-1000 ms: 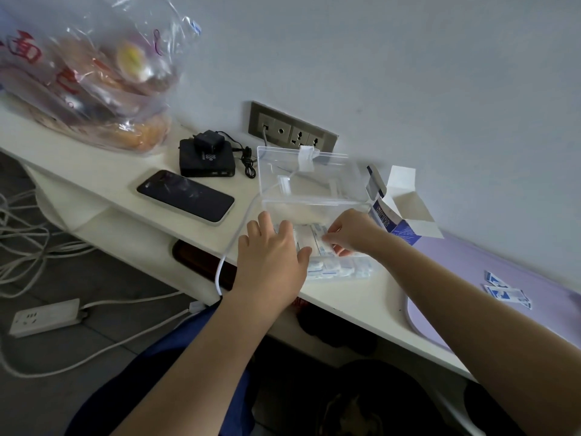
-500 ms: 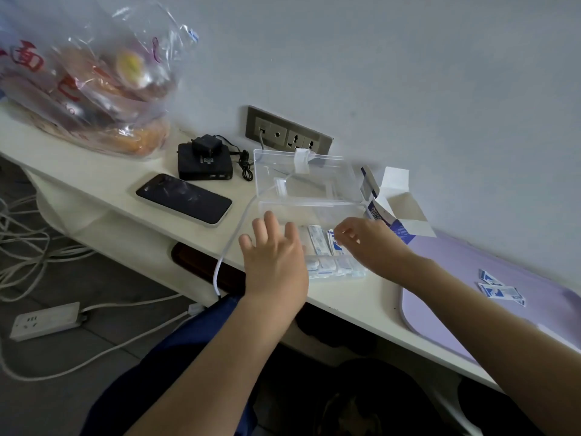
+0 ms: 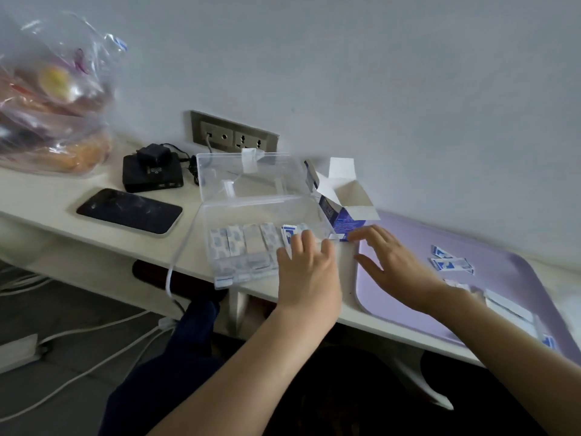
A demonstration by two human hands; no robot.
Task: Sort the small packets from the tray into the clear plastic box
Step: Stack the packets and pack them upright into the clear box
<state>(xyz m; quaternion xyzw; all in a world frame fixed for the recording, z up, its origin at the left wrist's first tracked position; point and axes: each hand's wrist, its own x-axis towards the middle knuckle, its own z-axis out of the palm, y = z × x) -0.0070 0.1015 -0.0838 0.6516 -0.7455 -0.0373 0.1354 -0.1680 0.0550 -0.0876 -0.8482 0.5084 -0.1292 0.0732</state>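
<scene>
The left hand (image 3: 306,272) lies palm down over the near right corner of the clear plastic box (image 3: 264,234), fingers (image 3: 301,243) spread and holding nothing. At 3 o'clock of it, the right hand (image 3: 390,262) hovers over the left edge of the lilac tray (image 3: 503,297), fingers loosely spread and empty. The box sits at the table (image 3: 63,196) front edge, its near left corner overhanging slightly; the lid stands open at 12 o'clock. Inside it, packets (image 3: 248,243) stand in a row, one blue-and-white packet (image 3: 287,232) just beyond the left fingertips. No print on them is legible.

On the tray, blue-and-white packets (image 3: 449,262) lie at 3 o'clock of the right hand, with bare tray surface between. More white packets (image 3: 509,309) lie near the right forearm.

An open blue carton (image 3: 342,212) touches the box's right wall; its text is blurred. A dark phone (image 3: 129,210) lies at 9 o'clock of the box.
</scene>
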